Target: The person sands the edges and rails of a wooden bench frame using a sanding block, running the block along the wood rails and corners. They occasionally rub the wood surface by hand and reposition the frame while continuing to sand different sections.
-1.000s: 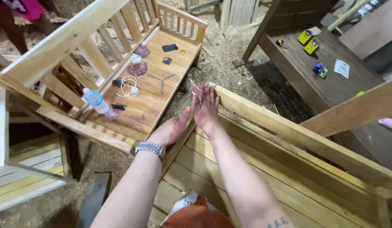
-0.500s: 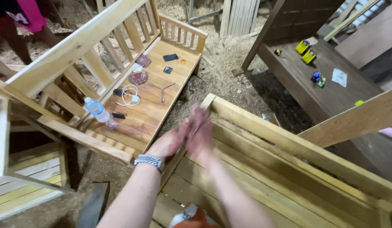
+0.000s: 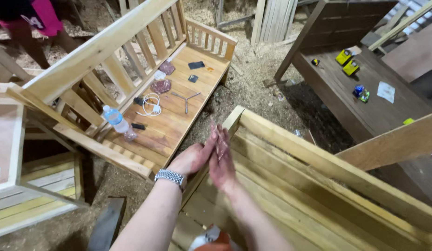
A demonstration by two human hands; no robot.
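Even, fairly bright overhead light, soft shadows under benches. Fingers (image 3: 219,139) motion-blurred; rest sharp. Wide-angle bending at edges. No glare, top corners dimmer.

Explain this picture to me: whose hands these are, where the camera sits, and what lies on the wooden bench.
The camera sits on a person's head and looks down at their bare arms. The left hand, with a metal watch on the wrist, and the right hand are pressed palm to palm, holding nothing, above a pale wooden frame. On the slatted bench to the left lie a water bottle, a white cable and a metal tool. Sawdust covers the floor.
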